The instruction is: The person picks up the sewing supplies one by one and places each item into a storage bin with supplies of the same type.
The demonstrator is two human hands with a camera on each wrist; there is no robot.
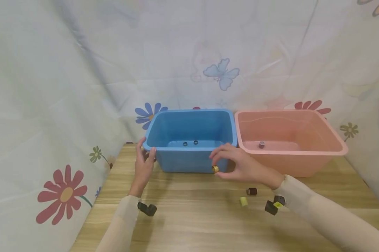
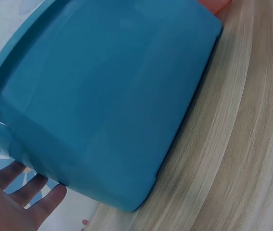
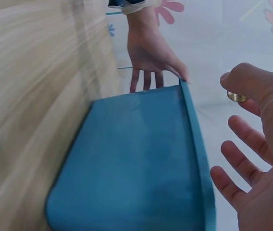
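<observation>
My right hand (image 1: 236,162) pinches a wide gold ring (image 1: 215,169) between thumb and index finger, in front of the blue bin's near wall; the other fingers spread apart in the right wrist view. My left hand (image 1: 143,170) grips the left front corner of the blue bin (image 1: 183,161), thumb at the rim and fingers along the outer side. Two small dark rings, one (image 1: 185,144) left of the other (image 1: 195,142), lie on the blue bin's floor. A small grey thread spool (image 1: 261,144) stands inside the pink bin (image 1: 290,153).
On the wooden table (image 1: 189,217), below my right wrist, lie a dark brown thread spool (image 1: 252,191) and a pale yellow spool (image 1: 243,201). The bins stand side by side against a white flowered curtain (image 1: 177,63). Each wrist wears a small black camera.
</observation>
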